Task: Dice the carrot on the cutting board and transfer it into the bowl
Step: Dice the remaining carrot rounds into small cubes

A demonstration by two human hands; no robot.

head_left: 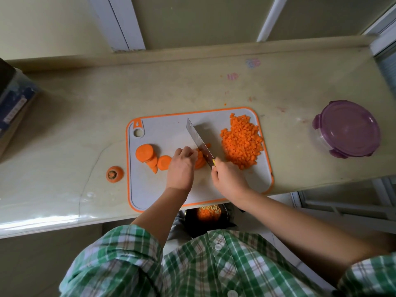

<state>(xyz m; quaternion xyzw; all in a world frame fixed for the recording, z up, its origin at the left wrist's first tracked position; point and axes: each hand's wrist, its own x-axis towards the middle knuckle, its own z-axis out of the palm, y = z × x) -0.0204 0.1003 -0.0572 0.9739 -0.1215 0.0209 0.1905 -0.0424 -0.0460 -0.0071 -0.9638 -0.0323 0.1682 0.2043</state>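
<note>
A grey cutting board (pixel 171 129) with an orange rim lies on the counter. My left hand (pixel 182 166) presses curled fingers on a stack of carrot slices (pixel 200 160) at the board's middle. My right hand (pixel 228 179) grips the handle of a cleaver (pixel 198 139), whose blade rests against those slices. A heap of diced carrot (pixel 241 142) covers the board's right part. More round slices (pixel 150 157) lie at the left. A glass bowl with a purple lid (pixel 348 129) stands on the counter to the right.
The cut carrot top (pixel 114 174) lies on the counter left of the board. Below the counter's front edge a dark bin (pixel 209 213) holds carrot scraps. A box (pixel 12 103) stands at the far left. A wall ledge runs behind the counter.
</note>
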